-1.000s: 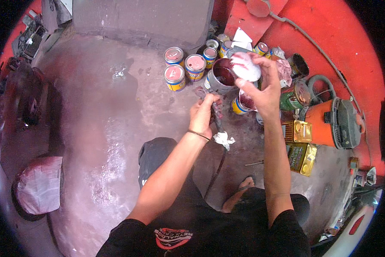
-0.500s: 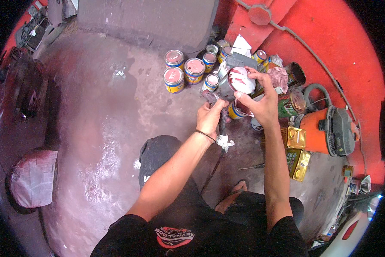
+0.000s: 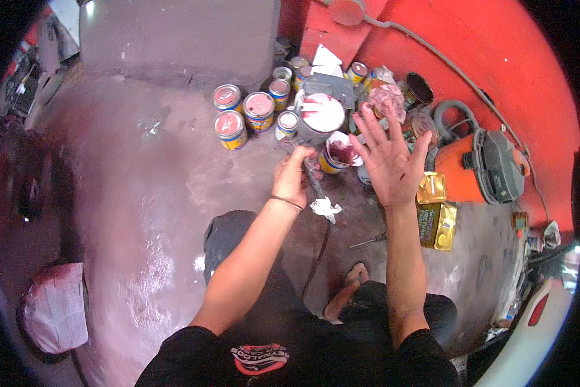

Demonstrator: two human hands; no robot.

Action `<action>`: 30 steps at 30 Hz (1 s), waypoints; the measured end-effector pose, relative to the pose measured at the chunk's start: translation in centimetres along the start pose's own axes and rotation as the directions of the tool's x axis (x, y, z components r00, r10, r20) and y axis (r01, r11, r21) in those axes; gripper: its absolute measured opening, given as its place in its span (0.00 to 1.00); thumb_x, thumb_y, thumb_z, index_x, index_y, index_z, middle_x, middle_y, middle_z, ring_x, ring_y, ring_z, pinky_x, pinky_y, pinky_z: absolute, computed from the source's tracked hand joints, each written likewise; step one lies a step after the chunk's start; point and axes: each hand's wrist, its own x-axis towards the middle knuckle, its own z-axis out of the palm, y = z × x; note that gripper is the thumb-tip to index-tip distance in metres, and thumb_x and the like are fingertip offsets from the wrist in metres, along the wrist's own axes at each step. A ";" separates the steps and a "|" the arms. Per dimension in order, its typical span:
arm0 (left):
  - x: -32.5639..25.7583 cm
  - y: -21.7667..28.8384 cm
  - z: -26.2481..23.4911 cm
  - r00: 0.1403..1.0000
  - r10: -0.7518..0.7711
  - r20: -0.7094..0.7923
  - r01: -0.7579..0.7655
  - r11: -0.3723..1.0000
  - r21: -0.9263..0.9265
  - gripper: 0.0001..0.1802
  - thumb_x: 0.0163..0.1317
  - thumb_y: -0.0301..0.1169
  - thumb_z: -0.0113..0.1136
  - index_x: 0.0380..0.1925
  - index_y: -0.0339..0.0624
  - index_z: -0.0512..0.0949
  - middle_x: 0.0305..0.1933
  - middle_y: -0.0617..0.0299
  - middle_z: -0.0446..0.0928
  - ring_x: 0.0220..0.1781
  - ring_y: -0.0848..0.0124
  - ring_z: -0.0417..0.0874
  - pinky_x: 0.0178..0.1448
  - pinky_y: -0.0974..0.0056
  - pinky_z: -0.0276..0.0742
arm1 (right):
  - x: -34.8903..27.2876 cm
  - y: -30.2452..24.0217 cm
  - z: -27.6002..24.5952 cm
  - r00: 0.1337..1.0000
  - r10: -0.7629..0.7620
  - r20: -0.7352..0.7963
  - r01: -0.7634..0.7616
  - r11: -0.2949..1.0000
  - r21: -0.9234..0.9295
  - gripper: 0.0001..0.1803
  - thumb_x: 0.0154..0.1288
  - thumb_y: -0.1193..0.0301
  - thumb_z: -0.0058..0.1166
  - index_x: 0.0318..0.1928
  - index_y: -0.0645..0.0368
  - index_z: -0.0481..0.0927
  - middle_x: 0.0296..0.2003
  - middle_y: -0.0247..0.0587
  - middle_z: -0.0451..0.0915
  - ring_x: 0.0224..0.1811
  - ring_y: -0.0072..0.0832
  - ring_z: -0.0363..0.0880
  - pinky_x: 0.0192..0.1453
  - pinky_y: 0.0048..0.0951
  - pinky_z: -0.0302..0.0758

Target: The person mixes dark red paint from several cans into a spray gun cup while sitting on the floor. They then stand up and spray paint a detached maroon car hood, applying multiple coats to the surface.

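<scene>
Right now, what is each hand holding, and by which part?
The left hand is closed around a dark tool's upper end; what kind cannot be told. The right hand is open, fingers spread, holding nothing.

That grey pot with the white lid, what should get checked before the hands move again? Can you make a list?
1. White lid sits on the grey pot: ok, it covers the top; sealed tight, cannot tell.
2. Right hand free: ok, fingers spread, holding nothing.
3. Left hand has a firm hold: ok, it is closed around a dark tool; what kind of tool, cannot tell.
4. Open small can with dark red paint close by: not ok, uncovered and easy to knock.
5. Right palm clean: not ok, dark red smudges show.
6. Crumpled white rag within reach: ok, it lies just below the left hand.
</scene>
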 end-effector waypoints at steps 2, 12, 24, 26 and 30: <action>-0.1 0.2 0.6 0.999 -0.040 -0.035 0.040 0.999 -0.008 0.23 0.58 0.45 0.68 0.50 0.46 0.79 0.49 0.62 0.85 0.42 0.66 0.84 0.47 0.61 0.76 | -0.4 -0.9 -0.8 0.999 0.031 0.034 -0.039 0.965 0.261 0.53 0.73 0.28 0.25 0.81 0.56 0.48 0.79 0.59 0.53 0.82 0.50 0.50 0.81 0.53 0.53; -3.6 1.0 1.0 0.991 -0.029 -0.133 0.024 0.999 -0.043 0.23 0.60 0.41 0.66 0.53 0.48 0.73 0.55 0.56 0.83 0.50 0.60 0.84 0.53 0.56 0.78 | 0.5 0.0 -3.4 0.950 0.175 -0.258 -0.205 0.974 -0.096 0.24 0.75 0.67 0.59 0.66 0.64 0.73 0.56 0.51 0.82 0.58 0.40 0.83 0.64 0.38 0.79; -25.6 3.9 10.6 0.925 -0.076 -0.372 -0.019 0.969 -0.245 0.15 0.62 0.35 0.63 0.48 0.43 0.79 0.41 0.64 0.82 0.39 0.71 0.82 0.42 0.62 0.78 | -12.9 -10.5 11.0 0.884 0.453 0.113 0.029 0.189 -0.982 0.45 0.54 0.77 0.67 0.72 0.60 0.60 0.66 0.61 0.68 0.66 0.58 0.73 0.68 0.47 0.72; -30.7 4.4 14.0 0.895 -0.075 -0.439 -0.061 0.956 -0.288 0.15 0.62 0.34 0.63 0.48 0.43 0.79 0.39 0.65 0.80 0.38 0.73 0.81 0.41 0.64 0.78 | -15.0 -12.2 12.1 0.829 0.549 0.107 -0.042 0.251 -0.967 0.41 0.56 0.77 0.63 0.70 0.61 0.62 0.64 0.64 0.71 0.65 0.61 0.73 0.66 0.49 0.72; -40.0 4.6 19.2 0.827 0.042 -0.561 -0.176 0.966 -0.188 0.18 0.63 0.35 0.63 0.51 0.41 0.78 0.36 0.65 0.80 0.33 0.74 0.81 0.35 0.64 0.78 | -18.4 -18.6 17.4 0.717 0.671 0.189 -0.060 0.330 -0.942 0.29 0.63 0.75 0.58 0.64 0.65 0.67 0.56 0.65 0.76 0.62 0.60 0.76 0.65 0.49 0.72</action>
